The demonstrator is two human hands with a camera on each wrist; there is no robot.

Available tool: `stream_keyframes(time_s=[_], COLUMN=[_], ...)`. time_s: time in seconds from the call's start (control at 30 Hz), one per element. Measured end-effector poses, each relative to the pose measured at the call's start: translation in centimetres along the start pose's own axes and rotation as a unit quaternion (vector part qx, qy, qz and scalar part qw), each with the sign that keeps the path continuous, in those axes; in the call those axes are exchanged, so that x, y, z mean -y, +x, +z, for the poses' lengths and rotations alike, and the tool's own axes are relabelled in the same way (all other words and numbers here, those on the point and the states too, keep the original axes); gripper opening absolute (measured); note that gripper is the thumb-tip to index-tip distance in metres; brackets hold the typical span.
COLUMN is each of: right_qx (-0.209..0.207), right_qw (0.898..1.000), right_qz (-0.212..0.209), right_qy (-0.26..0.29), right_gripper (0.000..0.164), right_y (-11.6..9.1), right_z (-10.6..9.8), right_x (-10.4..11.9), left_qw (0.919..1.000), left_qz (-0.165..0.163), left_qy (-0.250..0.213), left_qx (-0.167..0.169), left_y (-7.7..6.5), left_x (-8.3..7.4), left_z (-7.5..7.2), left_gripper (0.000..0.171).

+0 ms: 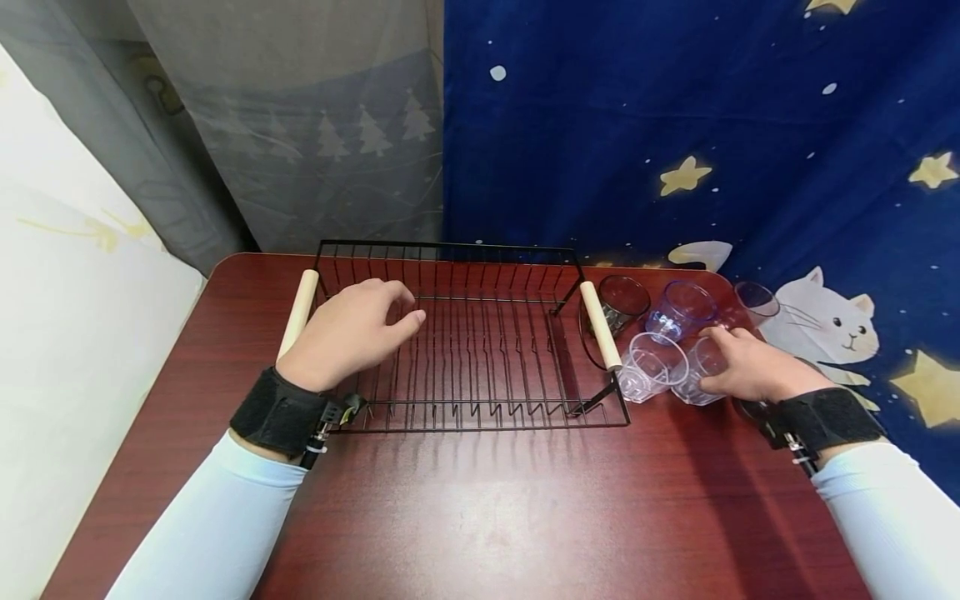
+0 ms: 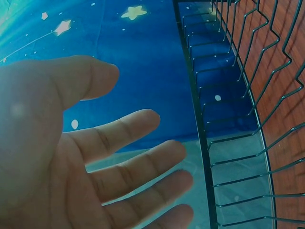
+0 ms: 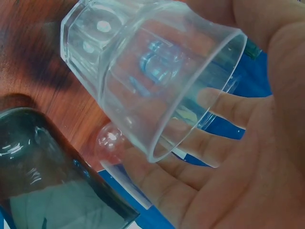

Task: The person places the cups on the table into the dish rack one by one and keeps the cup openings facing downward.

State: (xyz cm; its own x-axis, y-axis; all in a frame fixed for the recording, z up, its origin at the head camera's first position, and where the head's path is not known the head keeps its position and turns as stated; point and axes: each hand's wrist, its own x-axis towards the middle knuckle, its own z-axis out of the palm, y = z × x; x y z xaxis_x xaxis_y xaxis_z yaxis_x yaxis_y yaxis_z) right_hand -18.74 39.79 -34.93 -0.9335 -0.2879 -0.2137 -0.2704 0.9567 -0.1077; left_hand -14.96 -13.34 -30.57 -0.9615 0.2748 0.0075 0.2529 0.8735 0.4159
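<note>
My left hand (image 1: 352,329) hovers over the left end of a black wire dish rack (image 1: 480,406), close to its wooden handle (image 1: 302,308). Its fingers are loosely spread and hold nothing in the left wrist view. At the right, my right hand (image 1: 761,367) grips a clear plastic cup (image 3: 128,71), thumb on one side and fingers behind the far side. The cup has a faceted base and its rim faces the palm. Another clear cup (image 1: 654,367) is beside it, next to the rack's right handle (image 1: 600,325).
Behind the clear cups are a dark smoky cup (image 1: 624,304), a blue-tinted cup (image 1: 682,308) and a pinkish cup (image 1: 756,302). A smoky tumbler (image 3: 52,176) lies near the right hand. The red-brown table (image 1: 480,517) meets a starry curtain (image 1: 562,133) at the back.
</note>
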Motion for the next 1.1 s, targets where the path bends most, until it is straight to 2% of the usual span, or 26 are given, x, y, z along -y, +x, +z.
stream_keyframes(time_s=[0.23, 0.37, 0.47, 0.6, 0.7, 0.8, 0.87, 0.97, 1.1], right_qx=[-0.007, -0.03, -0.054, -0.079, -0.083, -0.096, -0.113, -0.134, -0.16], right_qw=[1.0, 1.0, 0.998, 0.996, 0.996, 0.994, 0.993, 0.991, 0.986], right_qz=[0.002, -0.004, -0.021, -0.028, 0.003, 0.031, 0.033, 0.017, -0.037], right_qy=[-0.008, 0.001, -0.004, -0.027, -0.035, -0.035, -0.032, -0.021, 0.008], right_gripper=[0.081, 0.079, 0.075, 0.074, 0.081, 0.087, 0.089, 0.091, 0.09], right_y=[-0.2, -0.6, -1.0, -1.8, -2.5, -2.7, -2.6, -2.1, -1.0], right_z=[-0.2, -1.1, -2.4, -5.1, -7.3, -8.8, -9.6, -10.4, -11.1], right_x=[-0.1, -0.3, -0.3, -0.4, 0.0, 1.0, 1.9, 3.9, 6.9], left_qw=[1.0, 1.0, 1.0, 0.9999, 0.9998, 0.9997, 0.9996, 0.9996, 0.9995], left_qz=[0.002, -0.003, -0.003, 0.004, 0.01, 0.011, 0.009, 0.007, 0.01], left_qy=[0.002, -0.004, -0.006, -0.007, -0.008, -0.01, -0.011, -0.015, -0.015], left_qx=[-0.005, 0.0, 0.0, -0.009, -0.016, -0.021, -0.023, -0.024, -0.026], left_y=[0.1, -0.1, -0.3, -0.2, 0.1, 0.3, 0.4, 0.4, 0.5], left_x=[0.1, 0.1, 0.2, 0.1, -0.1, -0.2, -0.3, -0.4, -0.7], left_z=[0.2, 0.3, 0.5, 0.5, 0.5, 0.5, 0.4, 0.2, -0.1], left_gripper=[0.044, 0.046, 0.046, 0.046, 0.047, 0.048, 0.049, 0.051, 0.055])
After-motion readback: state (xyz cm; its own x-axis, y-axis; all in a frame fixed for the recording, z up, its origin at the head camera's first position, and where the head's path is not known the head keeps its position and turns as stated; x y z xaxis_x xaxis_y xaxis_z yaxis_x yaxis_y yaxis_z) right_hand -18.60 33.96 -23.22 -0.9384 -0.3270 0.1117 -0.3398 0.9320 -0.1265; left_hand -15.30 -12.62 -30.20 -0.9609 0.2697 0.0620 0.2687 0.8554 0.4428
